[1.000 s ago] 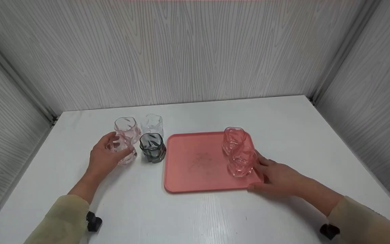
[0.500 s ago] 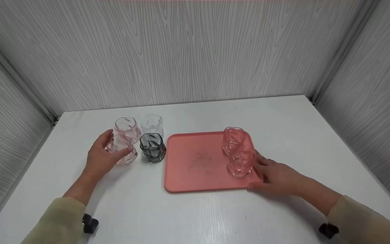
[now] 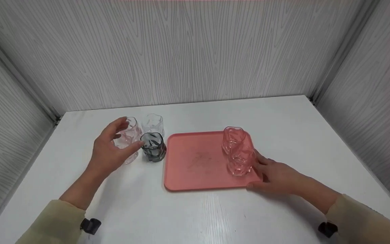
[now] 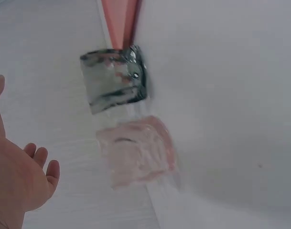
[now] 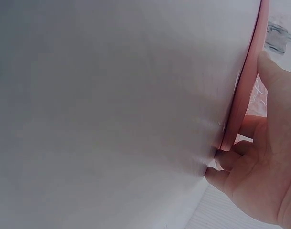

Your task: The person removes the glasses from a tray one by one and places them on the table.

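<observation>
Pink tray point(image 3: 191, 176) flat on white table point(image 3: 181, 217), gripped at its right end by right hand point(image 3: 278, 178) — thumb and fingers bent about the near corner. Off to the other side, left hand point(image 3: 108, 149), thumb and fingers wide apart, holding nothing, near two pinkish glasses point(image 3: 126, 140). Just beside these, upright — dark grey glass point(image 3: 154, 149) and clear glass point(image 3: 153, 124); upright on the tray's right end, two see-through glasses point(image 3: 240, 164).

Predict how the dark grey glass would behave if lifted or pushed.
The dark grey glass looks stiff and probably fragile, given its transparent, glassy walls. Its shine suggests a slippery surface, though the wavy sides may aid grip. Squat and upright, it would likely slide before tipping.
</observation>
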The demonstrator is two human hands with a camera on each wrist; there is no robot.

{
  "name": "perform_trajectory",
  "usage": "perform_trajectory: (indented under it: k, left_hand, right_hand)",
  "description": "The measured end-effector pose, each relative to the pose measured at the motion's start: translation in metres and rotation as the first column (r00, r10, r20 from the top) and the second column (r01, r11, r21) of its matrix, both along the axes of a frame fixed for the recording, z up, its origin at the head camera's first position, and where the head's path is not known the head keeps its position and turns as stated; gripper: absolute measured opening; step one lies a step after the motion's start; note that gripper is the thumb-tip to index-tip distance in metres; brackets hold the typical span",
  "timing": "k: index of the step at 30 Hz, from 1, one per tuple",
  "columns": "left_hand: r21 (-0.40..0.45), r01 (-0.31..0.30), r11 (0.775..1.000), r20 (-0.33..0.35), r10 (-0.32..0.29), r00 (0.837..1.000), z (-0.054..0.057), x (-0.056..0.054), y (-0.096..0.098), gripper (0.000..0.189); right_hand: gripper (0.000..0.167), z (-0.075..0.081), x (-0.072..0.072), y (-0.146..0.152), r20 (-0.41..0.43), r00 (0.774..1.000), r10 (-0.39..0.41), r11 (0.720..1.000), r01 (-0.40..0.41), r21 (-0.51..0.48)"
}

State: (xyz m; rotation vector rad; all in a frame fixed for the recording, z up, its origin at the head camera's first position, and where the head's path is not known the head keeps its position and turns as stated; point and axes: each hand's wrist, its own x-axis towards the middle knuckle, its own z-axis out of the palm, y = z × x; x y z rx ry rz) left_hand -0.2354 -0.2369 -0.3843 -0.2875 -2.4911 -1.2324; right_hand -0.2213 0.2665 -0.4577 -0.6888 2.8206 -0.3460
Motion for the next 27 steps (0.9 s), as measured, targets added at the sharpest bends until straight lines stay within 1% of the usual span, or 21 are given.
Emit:
perform_trajectory:
  k: [3,5,8,12,16,19,23,27]
  left_hand:
    - [0.008,0.091,0.996,-0.034,-0.090,0.995,0.005,0.000,0.027,0.083]
    - [0.016,0.160,0.987,-0.049,-0.159,0.986,0.006,0.000,0.046,0.085]
    - [0.027,0.263,0.964,-0.062,-0.261,0.963,0.005,-0.002,0.077,0.086]
    - [0.028,0.363,0.931,-0.050,-0.361,0.931,0.001,-0.006,0.121,0.086]
    - [0.045,0.433,0.900,-0.018,-0.433,0.901,-0.011,-0.011,0.161,0.087]
    - [0.063,0.471,0.880,0.017,-0.473,0.881,-0.023,-0.014,0.185,0.085]
    - [0.107,0.495,0.862,0.080,-0.504,0.860,-0.038,-0.017,0.206,0.079]
    - [0.182,0.496,0.849,0.156,-0.523,0.838,-0.051,-0.017,0.219,0.073]
  right_hand:
    - [0.104,0.001,0.000,0.000,-0.003,1.000,0.004,1.000,-0.004,0.005]
    - [0.104,0.001,0.000,0.000,-0.002,1.000,0.005,1.000,-0.005,0.009]
    - [0.104,0.001,0.000,0.000,-0.001,1.000,0.003,1.000,-0.003,0.014]
    - [0.105,-0.001,0.001,0.001,-0.004,1.000,0.008,1.000,-0.008,0.007]
    - [0.104,-0.002,0.000,0.001,-0.015,1.000,0.023,1.000,-0.023,-0.002]
    - [0.104,-0.002,0.000,0.002,-0.015,1.000,0.026,1.000,-0.026,0.008]
    - [0.104,-0.001,-0.001,0.002,-0.004,1.000,0.027,1.000,-0.027,0.014]
    - [0.105,0.000,-0.001,0.003,0.007,1.000,0.023,1.000,-0.023,0.014]
